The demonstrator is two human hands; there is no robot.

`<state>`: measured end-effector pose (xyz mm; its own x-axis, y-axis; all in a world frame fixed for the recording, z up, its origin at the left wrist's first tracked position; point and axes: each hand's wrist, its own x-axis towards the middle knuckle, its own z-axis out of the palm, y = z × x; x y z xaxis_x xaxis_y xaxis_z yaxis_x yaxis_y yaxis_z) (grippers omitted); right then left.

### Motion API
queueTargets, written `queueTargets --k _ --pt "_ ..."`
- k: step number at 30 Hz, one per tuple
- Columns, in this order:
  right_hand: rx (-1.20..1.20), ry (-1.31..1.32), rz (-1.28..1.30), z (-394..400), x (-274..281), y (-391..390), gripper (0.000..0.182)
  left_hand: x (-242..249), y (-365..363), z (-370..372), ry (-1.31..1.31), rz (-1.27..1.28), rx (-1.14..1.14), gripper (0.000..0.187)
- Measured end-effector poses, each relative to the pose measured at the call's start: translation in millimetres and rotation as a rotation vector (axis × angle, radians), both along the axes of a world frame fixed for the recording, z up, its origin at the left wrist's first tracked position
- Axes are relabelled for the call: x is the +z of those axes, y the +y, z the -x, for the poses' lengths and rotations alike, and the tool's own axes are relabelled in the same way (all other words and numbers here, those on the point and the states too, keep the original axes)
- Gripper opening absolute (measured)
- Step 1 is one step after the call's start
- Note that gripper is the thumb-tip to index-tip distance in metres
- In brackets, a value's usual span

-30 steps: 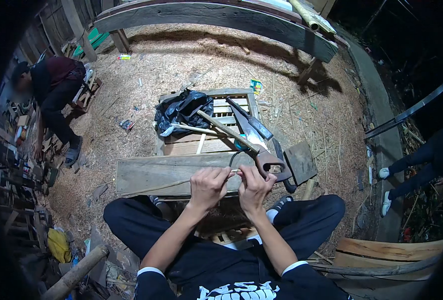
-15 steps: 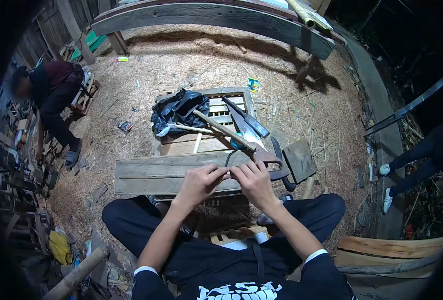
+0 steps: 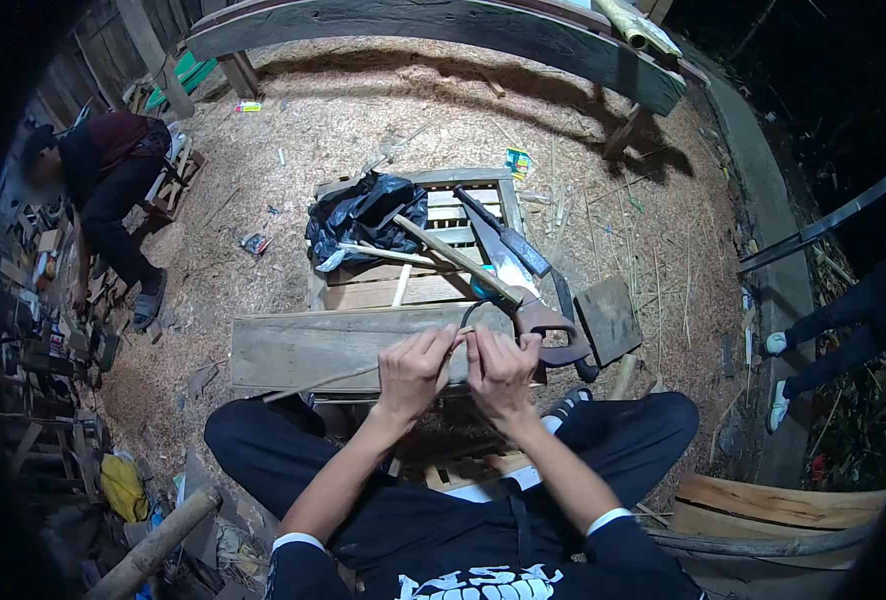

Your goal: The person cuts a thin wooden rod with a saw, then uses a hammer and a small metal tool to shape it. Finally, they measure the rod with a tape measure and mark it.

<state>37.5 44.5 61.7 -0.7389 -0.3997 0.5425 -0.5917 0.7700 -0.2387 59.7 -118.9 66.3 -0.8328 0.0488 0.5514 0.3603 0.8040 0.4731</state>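
Note:
My left hand [image 3: 413, 368] is closed on a thin strip [image 3: 328, 380] that runs out from it to the lower left, over a flat wooden board [image 3: 298, 345]. Right beside it, my right hand [image 3: 500, 370] is closed too, its fingers pressed together near the strip's upper end; the contact there is too small to make out. Just beyond both hands a dark curved cord [image 3: 468, 313] shows. A handsaw with a brown handle [image 3: 553, 330] lies to the right of my hands, its blade pointing away.
A slatted wooden frame [image 3: 513, 205] bears a black plastic bag [image 3: 368, 215], sticks and a dark-handled tool [image 3: 508, 235]. A long bench [image 3: 413, 30] stands beyond. One person [image 3: 113, 190] bends at the left; another person's legs [image 3: 833, 320] show at the right.
The strip has swung and now points down to the left instead of lying level across the board. Both hands have turned more upright and sit closer together. The view has shifted slightly.

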Motion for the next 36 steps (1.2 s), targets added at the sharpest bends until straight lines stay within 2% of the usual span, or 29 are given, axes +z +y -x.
queueTargets --k 2,4,6,10,12,14,16,18,22,24,28,30,32,36 --pt "-0.102 -0.045 0.219 -2.6 -4.4 -15.3 0.019 3.2 -10.4 2.5 0.029 0.039 -0.011 0.020" --pt "-0.070 -0.053 0.233 -0.6 2.9 -14.4 0.017 8.9 -25.0 3.0 0.054 0.086 -0.027 0.018" --pt "0.022 -0.123 0.019 0.3 9.4 -4.2 0.019 10.4 -33.3 0.6 -0.063 0.044 -0.105 0.018" --pt "0.113 -0.160 0.001 11.2 16.5 14.8 0.022 9.9 -38.3 4.8 -0.147 -0.002 -0.173 0.018" --pt "0.097 -0.221 0.019 13.3 21.1 20.2 0.018 8.0 -42.5 6.9 -0.119 -0.022 -0.190 0.017" --pt "0.119 -0.414 0.191 15.8 19.9 26.3 0.016 9.1 -46.2 8.3 -0.089 -0.039 -0.210 0.017" --pt "0.102 -0.458 0.247 15.0 18.3 31.5 0.015 14.8 -48.8 10.5 -0.120 0.073 -0.210 0.018" --pt "0.093 -0.713 0.420 14.6 19.5 36.0 0.018 12.4 -46.7 14.1 -0.127 0.073 -0.232 0.020" --pt "0.084 -0.722 0.453 13.0 15.9 44.4 0.021 -4.9 -41.6 27.4 -0.136 0.154 -0.279 0.037" --pt "0.037 -0.822 0.623 14.8 5.0 48.2 0.022 -14.4 -38.1 38.7 -0.141 0.182 -0.284 0.039" --pt "0.015 -0.684 0.518 20.9 2.6 56.4 0.023 -32.0 -29.0 58.9 -0.140 0.189 -0.261 0.041" --pt "-0.030 -0.515 0.409 21.9 0.9 57.3 0.023 -44.0 -23.5 65.3 -0.132 0.171 -0.256 0.037" --pt "-0.053 -0.511 0.403 22.7 0.8 55.7 0.022 -52.7 -22.6 66.6 -0.215 0.133 -0.248 0.036" --pt "-0.076 -0.432 0.304 18.7 1.8 48.1 0.019 -26.4 -13.7 57.3 -0.104 0.022 -0.182 0.037"
